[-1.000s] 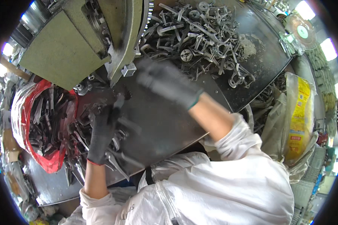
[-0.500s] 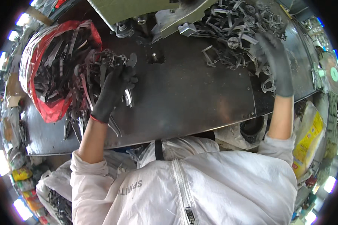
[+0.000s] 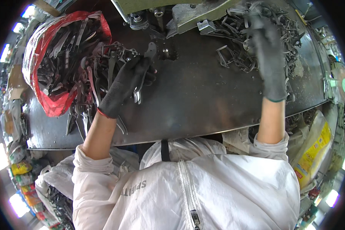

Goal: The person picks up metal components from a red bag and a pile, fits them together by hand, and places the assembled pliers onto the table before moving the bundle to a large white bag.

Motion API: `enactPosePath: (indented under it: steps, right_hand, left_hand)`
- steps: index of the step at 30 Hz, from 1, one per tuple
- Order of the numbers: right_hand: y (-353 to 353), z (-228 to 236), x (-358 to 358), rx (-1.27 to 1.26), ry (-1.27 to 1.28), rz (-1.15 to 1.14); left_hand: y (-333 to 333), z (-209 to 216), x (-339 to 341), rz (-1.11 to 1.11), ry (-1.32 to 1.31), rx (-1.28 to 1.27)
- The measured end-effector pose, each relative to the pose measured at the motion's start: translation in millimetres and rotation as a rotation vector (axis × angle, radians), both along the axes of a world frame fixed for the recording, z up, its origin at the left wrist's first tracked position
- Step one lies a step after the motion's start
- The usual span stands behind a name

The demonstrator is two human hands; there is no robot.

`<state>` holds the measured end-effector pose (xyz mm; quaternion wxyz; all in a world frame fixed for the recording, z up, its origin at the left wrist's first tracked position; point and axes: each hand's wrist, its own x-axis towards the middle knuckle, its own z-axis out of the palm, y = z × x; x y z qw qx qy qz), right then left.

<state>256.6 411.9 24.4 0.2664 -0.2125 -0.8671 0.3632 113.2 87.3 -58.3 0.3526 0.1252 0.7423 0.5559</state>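
Dark metal counter (image 3: 195, 99) stretches across the middle of the frame, its front edge bowing along below your wrists. Nearest of all, your white jacket (image 3: 226, 184) fills the bottom of the frame, sleeves pushed up, zip down the middle. Over at the lower right, a pale sack with a yellow panel (image 3: 314, 153) leans below the counter's level.

Up to your left grip (image 3: 128, 78), left of centre, in a black glove: fingers closed round a flat metal lever (image 3: 151, 50), its rounded end poking up past your fingers toward the pin (image 3: 165, 51) at the notched opening. Close by your left wrist, loose levers (image 3: 78, 120) splay over the counter, and beside them on the left a red-rimmed bag (image 3: 53, 105) brims with more dark ones.

Now your right grip (image 3: 268, 57), upper right, gloved too: it's over the heap of metal parts (image 3: 237, 57), blurred, so you can't tell from this whether those fingers are spread, pressed together or pinching a piece. Farther up, at the top centre, a green machine (image 3: 203, 15) hangs over the counter, with a small metal block (image 3: 206, 26) on its lower edge.
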Motion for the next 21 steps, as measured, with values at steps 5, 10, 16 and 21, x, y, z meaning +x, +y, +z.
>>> enactPosePath:
  steps: [5, 10, 16, 21]
  right_hand:
    - [-74.2, -75.6, -36.5, -1.088, 0.041, 0.329]
    - [-101.3, -89.2, -55.7, -1.097, -0.040, 0.340]
    - [-122.0, -73.7, -49.6, -0.929, 0.034, 0.408]
    - [-120.7, -77.9, -55.5, -0.892, -0.041, 0.357]
  left_hand:
    - [12.5, 1.3, -0.7, -0.114, 0.148, 0.020]
    - [24.1, -2.9, -15.6, -0.173, 0.185, -0.005]
    - [22.9, -12.2, -26.4, -0.289, 0.731, -0.083]
    - [28.4, -16.5, -23.4, -0.138, 0.580, -0.337]
